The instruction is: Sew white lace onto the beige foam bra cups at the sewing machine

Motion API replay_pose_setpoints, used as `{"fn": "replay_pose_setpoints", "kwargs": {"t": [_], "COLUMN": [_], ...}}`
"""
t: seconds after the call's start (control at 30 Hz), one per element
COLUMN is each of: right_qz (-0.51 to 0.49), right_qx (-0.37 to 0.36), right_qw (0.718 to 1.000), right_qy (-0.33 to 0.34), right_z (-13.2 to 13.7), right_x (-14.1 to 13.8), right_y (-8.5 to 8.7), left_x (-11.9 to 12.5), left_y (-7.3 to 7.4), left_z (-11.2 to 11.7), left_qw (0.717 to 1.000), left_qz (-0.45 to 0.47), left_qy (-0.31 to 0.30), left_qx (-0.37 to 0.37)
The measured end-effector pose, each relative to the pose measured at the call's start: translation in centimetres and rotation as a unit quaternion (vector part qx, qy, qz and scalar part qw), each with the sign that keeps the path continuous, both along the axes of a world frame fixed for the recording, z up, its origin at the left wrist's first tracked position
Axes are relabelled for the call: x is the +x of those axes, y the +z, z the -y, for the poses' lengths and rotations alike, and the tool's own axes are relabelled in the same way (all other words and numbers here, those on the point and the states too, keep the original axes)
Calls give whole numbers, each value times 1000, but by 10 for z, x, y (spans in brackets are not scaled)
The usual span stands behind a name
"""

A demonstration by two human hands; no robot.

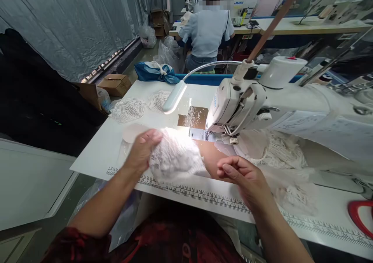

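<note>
My left hand [145,148] is closed on the edge of a white lace piece [176,156], held up just above the table in front of the sewing machine [241,99]. My right hand [243,175] is to the right of the lace and apart from it, fingers curled and thumb against the index finger; anything pinched there is too small to make out. The needle and presser foot [207,134] are beyond the lace, under bright light. Round pale fabric pieces [132,133] rest beside my left hand. More lace and pale fabric [282,150] is heaped right of the needle.
Two lace pieces, one at the left [128,109], lie toward the table's far side. A lamp [175,96] on a bent neck hangs over the table. Red-handled scissors [359,218] are at the right edge. A printed ruler [186,191] runs along the front. A co-worker [206,31] sits ahead.
</note>
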State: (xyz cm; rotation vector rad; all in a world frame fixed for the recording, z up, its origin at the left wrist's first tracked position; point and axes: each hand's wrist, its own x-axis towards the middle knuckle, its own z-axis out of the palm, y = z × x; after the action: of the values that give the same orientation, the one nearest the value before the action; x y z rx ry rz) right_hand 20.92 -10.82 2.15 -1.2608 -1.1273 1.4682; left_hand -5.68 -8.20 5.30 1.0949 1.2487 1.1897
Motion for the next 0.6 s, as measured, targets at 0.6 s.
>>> {"fn": "replay_pose_setpoints", "kwargs": {"t": [0.6], "right_qz": [540], "right_qx": [241], "right_qw": [789], "right_qy": [165], "right_z": [-47], "right_x": [-3], "right_y": [-7], "left_x": [104], "left_y": [-38], "left_z": [-24], "left_qw": [657], "left_qz": [-635], "left_qy": [-297], "left_qx": [276]}}
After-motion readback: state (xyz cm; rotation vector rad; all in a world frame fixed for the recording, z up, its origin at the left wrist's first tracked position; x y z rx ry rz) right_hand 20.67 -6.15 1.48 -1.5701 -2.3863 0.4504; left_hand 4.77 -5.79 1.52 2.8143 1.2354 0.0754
